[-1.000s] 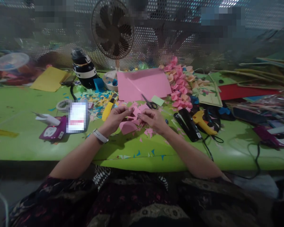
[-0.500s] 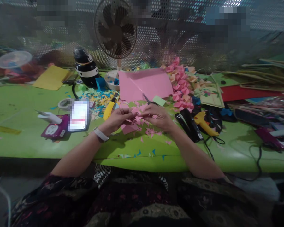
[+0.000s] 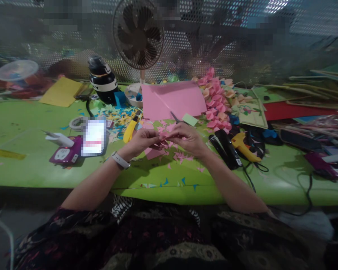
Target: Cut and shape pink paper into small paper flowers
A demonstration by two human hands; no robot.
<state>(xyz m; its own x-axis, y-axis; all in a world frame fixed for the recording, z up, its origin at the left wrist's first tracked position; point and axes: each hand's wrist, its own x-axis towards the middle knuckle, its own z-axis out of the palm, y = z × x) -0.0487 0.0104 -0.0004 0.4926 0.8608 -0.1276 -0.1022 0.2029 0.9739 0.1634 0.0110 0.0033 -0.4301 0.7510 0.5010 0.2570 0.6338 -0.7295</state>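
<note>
Both my hands meet above a litter of pink paper scraps on the green tabletop. My left hand, with a pale watch on its wrist, is closed in a pinch on a small piece of pink paper. From the other side, the thumb and fingers of my right hand pinch the same piece. A dark, narrow blade, perhaps of scissors, juts out past my right knuckles. Whether that hand also holds it, I cannot tell. A light green paper slip lies just beyond.
Behind my hands lies a large pink sheet, beside heaped pink paper petals. A yellow cutter and a phone lie left. At right are a black stapler and yellow glue gun. A fan and bottle stand behind.
My fingertips have shifted slightly around the small pink piece, and more of it shows between them. My arms and the things on the table stay in place.
</note>
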